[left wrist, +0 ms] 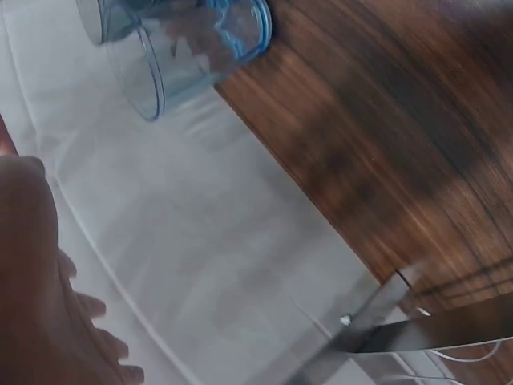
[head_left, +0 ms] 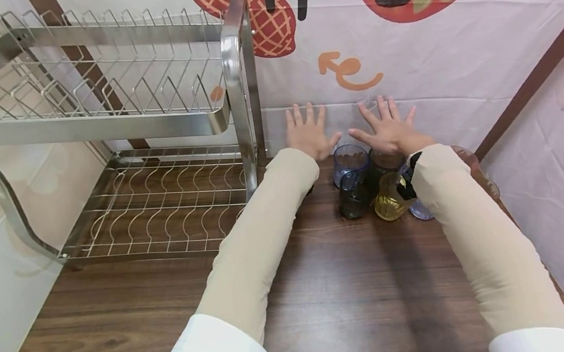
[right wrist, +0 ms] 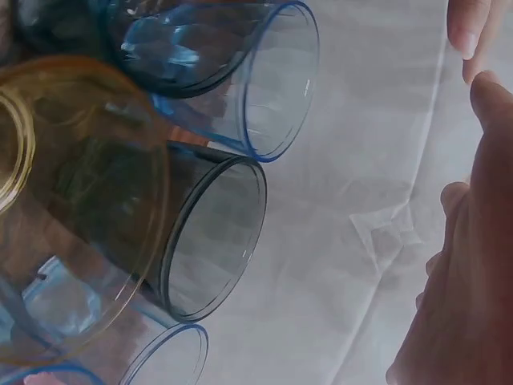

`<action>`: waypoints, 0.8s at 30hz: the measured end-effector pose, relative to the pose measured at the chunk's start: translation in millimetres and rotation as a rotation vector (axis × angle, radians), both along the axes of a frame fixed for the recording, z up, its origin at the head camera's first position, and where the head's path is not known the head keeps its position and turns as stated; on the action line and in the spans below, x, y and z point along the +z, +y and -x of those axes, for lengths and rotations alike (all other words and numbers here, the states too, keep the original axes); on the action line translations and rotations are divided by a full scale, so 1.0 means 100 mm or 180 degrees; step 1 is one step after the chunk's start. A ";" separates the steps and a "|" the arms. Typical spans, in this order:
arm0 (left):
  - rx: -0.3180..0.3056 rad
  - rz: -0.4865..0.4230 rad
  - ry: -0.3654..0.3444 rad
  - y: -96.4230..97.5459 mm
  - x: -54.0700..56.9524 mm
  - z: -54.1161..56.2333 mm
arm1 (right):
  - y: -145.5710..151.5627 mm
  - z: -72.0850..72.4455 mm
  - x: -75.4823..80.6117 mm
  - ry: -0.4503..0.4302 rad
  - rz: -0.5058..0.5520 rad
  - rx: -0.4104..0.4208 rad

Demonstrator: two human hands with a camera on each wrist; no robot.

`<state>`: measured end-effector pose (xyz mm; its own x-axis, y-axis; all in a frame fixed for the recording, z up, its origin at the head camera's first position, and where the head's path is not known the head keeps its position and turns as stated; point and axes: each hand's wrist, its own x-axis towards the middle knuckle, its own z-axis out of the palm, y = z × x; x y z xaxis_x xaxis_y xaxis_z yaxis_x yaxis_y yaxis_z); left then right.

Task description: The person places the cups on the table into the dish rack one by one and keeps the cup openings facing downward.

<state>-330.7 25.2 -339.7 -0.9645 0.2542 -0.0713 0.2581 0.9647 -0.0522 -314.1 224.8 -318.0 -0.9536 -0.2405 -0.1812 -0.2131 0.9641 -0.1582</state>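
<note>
My left hand is spread flat against the pale cloth at the back, fingers pointing up, between the rack and the cups. Beside it, my right hand lies on the same cloth with fingers spread, above the cups. Neither holds anything. Below them stand a blue cup, a dark grey cup and a yellow cup, grouped closely. Another dark cup is in the right wrist view, nearer the cloth. A pale blue cup is partly hidden by my right sleeve.
A two-tier metal dish rack stands on the left of the wooden table, its wire tiers bare. An amber transparent vessel shows beyond my right sleeve. Printed cloth walls the back, with more cloth at both sides.
</note>
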 end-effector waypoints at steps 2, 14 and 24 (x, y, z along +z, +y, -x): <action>-0.0013 0.0065 0.0065 0.01 0.00 -0.04 | 0.02 -0.01 -0.01 0.0026 0.0029 0.0074; -0.0256 -0.0111 0.0104 0.04 0.05 -0.40 | 0.15 -0.18 -0.06 0.0181 0.0170 0.0380; -0.0860 -0.0259 -0.0024 -0.07 0.10 -0.84 | 0.25 -0.45 -0.05 0.0336 0.0339 0.0664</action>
<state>-246.6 18.1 -329.9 -0.8606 0.5072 -0.0470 0.5065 0.8619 0.0256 -269.2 250.1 -322.5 -0.8936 -0.4464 -0.0464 -0.4264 0.8767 -0.2228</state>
